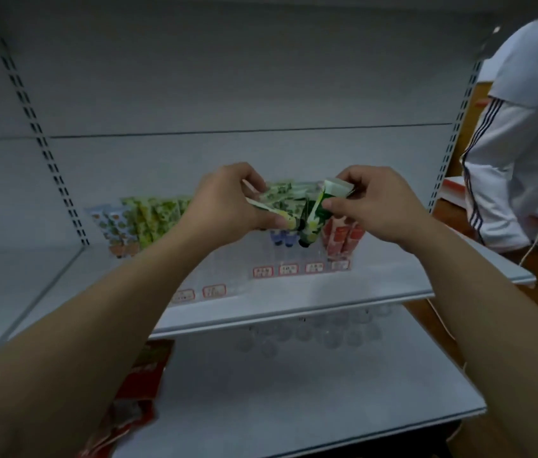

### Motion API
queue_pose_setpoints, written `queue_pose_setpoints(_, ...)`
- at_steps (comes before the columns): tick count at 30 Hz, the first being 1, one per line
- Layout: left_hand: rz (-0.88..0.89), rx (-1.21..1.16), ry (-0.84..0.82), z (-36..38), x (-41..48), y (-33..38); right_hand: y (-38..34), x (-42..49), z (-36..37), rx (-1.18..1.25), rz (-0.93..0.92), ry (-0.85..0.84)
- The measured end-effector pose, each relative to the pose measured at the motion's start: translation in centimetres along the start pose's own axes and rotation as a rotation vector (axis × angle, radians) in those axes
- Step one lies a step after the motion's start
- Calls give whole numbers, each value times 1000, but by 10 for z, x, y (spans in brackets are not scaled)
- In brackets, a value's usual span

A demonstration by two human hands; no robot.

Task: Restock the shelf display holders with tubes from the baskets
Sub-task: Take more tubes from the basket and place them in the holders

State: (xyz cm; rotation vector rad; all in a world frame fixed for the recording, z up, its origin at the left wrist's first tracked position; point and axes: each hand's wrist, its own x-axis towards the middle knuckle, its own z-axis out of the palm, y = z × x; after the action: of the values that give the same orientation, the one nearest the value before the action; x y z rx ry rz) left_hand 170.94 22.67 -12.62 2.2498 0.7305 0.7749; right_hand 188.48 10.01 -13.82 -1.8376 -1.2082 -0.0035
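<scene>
Several green tubes [277, 201] sit bunched in the left hand [228, 200], its fingers curled round them, above the clear holders [297, 259] on the shelf [393, 285]. Touching the bunch, the right hand [376, 206] pinches one tube [319, 209] cap-down. Red tubes [343, 238] stand in the holders just below. A person [525, 127] in white stands far right.

Both bare forearms [112, 309] stretch forward, hands nearly meeting. The left hand [228, 200] curls round a bunch of green tubes [277, 201]; the right hand [376, 206] pinches one green tube [319, 208] between thumb and forefinger.
</scene>
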Motion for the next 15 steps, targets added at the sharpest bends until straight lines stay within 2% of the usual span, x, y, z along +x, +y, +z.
queue_pose_setpoints(3, 16, -13, 39, 3, 17, 11, 7, 19, -4, -96, -56, 58)
queue_pose_setpoints(6, 76, 135, 48, 12, 35, 16, 16, 34, 6, -208, -108, 69)
queue_pose_setpoints(11, 114, 223, -8, 27, 55, 9, 43, 54, 35, -420, -155, -31)
queue_pose_setpoints(15, 130, 279, -66, 35, 70, -5, 51, 68, 43, -469, -174, -72)
